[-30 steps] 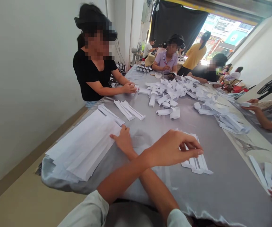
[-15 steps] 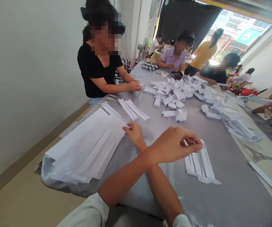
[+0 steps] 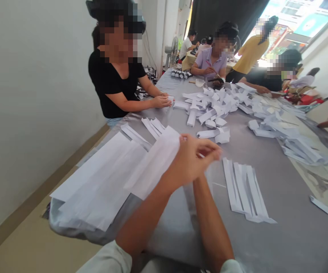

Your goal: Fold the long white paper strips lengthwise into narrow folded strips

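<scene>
A long white paper sheet (image 3: 152, 163) is raised off the stack and slants up to my hands. My left hand (image 3: 204, 155) crosses over and largely covers my right hand (image 3: 188, 149), which pinches the sheet's right end. Whether my left hand also grips the sheet is hidden. Beneath the raised sheet lies a stack of long white paper sheets (image 3: 95, 182) at the table's near left corner. To the right of my hands is a group of folded paper strips (image 3: 245, 189), not touching them.
A heap of folded white paper pieces (image 3: 209, 108) covers the middle of the grey satin-covered table (image 3: 289, 235). A person in a black top (image 3: 118, 87) sits along the left side, handling something small. Further people sit around the far end, beside a white wall.
My right hand has lifted a sheet from the stack and moved right, meeting my left hand, which has drawn back toward it. The view has shifted slightly.
</scene>
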{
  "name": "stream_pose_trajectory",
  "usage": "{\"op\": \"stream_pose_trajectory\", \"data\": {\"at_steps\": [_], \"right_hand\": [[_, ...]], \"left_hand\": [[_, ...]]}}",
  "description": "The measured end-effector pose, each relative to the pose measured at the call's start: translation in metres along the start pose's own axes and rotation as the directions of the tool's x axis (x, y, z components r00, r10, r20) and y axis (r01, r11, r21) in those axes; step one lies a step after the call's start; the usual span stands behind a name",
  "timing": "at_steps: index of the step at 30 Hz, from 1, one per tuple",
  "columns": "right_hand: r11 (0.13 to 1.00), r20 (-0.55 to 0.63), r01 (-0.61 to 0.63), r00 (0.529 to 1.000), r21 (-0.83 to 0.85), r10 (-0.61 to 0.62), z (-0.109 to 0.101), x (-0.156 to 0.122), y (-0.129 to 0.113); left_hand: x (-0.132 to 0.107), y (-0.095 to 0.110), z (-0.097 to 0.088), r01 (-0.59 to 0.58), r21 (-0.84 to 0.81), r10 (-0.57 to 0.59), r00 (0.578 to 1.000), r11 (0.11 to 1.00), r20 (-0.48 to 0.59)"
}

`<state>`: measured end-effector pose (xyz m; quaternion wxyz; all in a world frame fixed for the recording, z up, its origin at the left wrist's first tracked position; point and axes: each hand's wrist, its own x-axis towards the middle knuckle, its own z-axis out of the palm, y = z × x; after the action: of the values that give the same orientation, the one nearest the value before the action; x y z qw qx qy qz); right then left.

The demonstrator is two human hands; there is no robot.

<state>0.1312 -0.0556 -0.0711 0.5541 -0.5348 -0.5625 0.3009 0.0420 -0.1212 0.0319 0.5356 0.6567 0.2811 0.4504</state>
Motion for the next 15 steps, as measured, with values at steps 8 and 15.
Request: {"op": "stream_pose_trajectory", "data": {"at_steps": [8,15], "right_hand": [[0.998,-0.303,-0.003,0.953,0.059,0.021,-0.07,0.009,-0.026],[0.997,-0.463,0.056,0.886,0.049,-0.027,-0.053,0.003,-0.039]], "left_hand": [[0.022,-0.025,-0.053,0.052,0.22,0.064,0.871,0.974,-0.486],[0.031,-0.048,-0.04,0.076,-0.007,-0.074,0.937,0.997,-0.342]]}}
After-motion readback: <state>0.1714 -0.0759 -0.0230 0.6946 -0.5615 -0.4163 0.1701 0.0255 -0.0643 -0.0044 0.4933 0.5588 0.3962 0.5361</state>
